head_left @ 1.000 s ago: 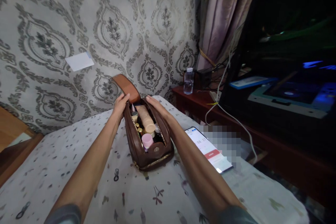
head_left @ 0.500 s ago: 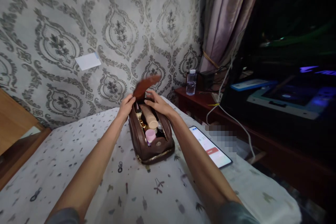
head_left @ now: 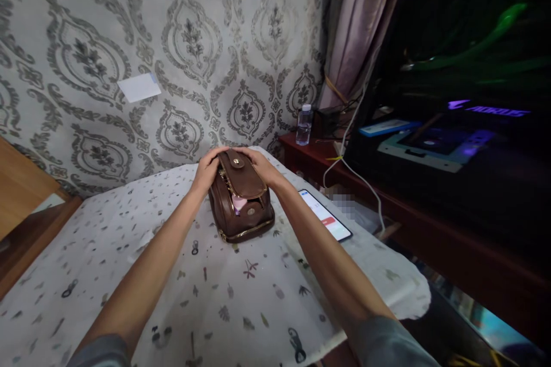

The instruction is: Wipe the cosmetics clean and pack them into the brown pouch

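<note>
A brown leather makeup bag (head_left: 239,215) rests on the patterned cloth. Its top flap (head_left: 244,176), with a gold clasp, lies over most of the opening. Under the flap's near edge a pink item (head_left: 239,203) shows between gold zipper teeth; the other contents are hidden. My left hand (head_left: 208,168) is closed on the bag's far left corner, and my right hand (head_left: 259,164) grips the far right side. The fingertips of both hands are partly hidden behind the bag.
A lit phone (head_left: 327,215) lies right of my right forearm. On the red-brown table (head_left: 290,146) stands a clear bottle (head_left: 304,126). White cables (head_left: 361,166) hang near a dark computer case (head_left: 482,195). The printed cloth (head_left: 241,309) spreads around the bag, up to the wallpapered wall (head_left: 185,69).
The raised flap has come down toward me over the bag's opening, covering the tube and most of the other contents. Both hands stay at the far end. The camera view has shifted slightly.
</note>
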`<state>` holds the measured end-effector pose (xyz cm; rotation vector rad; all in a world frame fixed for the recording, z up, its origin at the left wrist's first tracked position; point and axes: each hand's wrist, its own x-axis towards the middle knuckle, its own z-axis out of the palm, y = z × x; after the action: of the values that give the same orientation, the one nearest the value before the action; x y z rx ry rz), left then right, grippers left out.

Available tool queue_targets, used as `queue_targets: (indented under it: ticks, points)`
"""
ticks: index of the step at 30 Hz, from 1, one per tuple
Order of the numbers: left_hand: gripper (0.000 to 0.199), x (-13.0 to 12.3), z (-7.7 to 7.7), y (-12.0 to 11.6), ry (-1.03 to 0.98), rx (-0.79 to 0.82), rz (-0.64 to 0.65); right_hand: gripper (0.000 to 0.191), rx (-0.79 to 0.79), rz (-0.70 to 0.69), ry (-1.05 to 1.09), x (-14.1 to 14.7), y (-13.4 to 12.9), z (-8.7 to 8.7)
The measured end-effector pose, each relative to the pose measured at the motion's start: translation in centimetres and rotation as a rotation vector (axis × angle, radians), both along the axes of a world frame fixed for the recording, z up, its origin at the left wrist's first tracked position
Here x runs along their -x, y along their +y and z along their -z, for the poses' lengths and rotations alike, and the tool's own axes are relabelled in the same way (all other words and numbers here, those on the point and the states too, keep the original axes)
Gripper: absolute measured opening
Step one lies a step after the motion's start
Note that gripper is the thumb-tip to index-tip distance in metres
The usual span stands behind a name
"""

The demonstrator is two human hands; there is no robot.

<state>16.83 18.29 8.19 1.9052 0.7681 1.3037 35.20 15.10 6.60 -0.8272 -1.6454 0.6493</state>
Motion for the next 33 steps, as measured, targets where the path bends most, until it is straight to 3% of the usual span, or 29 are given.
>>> queue_targets:
  ticks: [4, 8, 13, 18, 23, 28, 33]
  points:
    - [0.037, 0.5, 0.4, -2.3, 0.017, -0.030, -0.035, 0.043, -0.045, 0.070, -0.107, 0.0, -0.6, 0.7]
    - [0.038, 1.2, 1.2, -6.2, 0.164, -0.124, -0.112, 0.044, -0.048, 0.178, -0.201, 0.0, -1.0, 1.6]
    - [0.063, 1.6, 2.6, -9.7, 0.368, -0.224, -0.116, 0.044, -0.068, 0.256, -0.203, 0.3, -1.9, 2.3]
    - [0.070, 1.6, 3.3, -9.7, 0.426, -0.314, -0.151, 0.040, -0.052, 0.303, -0.065, 0.8, -3.6, 2.7]
    - [0.068, 1.5, 3.5, -9.4, 0.421, -0.345, -0.157, 0.049, 0.020, 0.339, 0.112, 2.3, -7.0, 3.4]
    - [0.061, 1.5, 3.8, -9.6, 0.395, -0.357, -0.139, 0.054, -0.079, 0.599, -0.086, 5.3, -10.3, 4.9]
    - [0.047, 2.6, 3.1, -9.4, 0.318, -0.252, -0.053, 0.045, -0.202, 0.732, -0.176, 6.7, -10.7, 6.3]
